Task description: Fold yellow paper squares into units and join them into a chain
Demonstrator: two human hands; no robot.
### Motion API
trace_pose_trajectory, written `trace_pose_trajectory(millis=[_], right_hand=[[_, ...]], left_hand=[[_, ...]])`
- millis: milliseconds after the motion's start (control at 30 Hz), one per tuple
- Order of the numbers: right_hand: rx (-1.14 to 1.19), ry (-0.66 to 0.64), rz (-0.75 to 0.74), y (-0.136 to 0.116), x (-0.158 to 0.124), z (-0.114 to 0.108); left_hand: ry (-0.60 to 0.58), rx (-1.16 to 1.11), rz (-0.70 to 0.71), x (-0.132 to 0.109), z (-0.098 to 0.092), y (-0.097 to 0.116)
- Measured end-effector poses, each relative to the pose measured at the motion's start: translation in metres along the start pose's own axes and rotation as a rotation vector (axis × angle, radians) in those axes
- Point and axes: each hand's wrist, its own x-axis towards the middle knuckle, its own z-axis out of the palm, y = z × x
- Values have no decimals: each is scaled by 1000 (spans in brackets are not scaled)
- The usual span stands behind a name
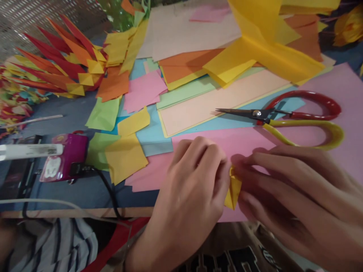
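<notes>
Between my two hands is a small folded piece of yellow paper [234,190], partly covered by fingers. My left hand [195,181] is closed, its curled fingers against the paper's left side. On the other side, my right hand [297,189] pinches the paper's edge with thumb and fingertips. Large pink paper [204,138] lies beneath both hands. Just beyond my right hand, scissors [257,113] with one red and one yellow handle rest on the sheets, blades parted slightly and pointing left.
Stacked coloured paper strips and squares [126,156] cover the middle. A spiky red, orange and yellow paper piece [70,64] stands at the far left. A purple box [66,156] with a black cable [106,185] sits left, beside a white stick-like object [31,152]. Another person's striped clothing [51,245] shows lower left.
</notes>
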Motion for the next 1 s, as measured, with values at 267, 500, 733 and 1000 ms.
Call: trace_pose_trajectory(millis=[267,500,733,1000], right_hand=[[-12,-9,45,-1,2,-3],[14,10,69,-5,3,-1],[-106,155,166,-56,0,14],[-127,208,124,-79,-5,22]], left_hand=[[4,-25,-145,-7,1,2],[35,80,-200,0,3,-4],[218,57,-126,-12,-3,-2],[132,88,-54,-24,5,-1]])
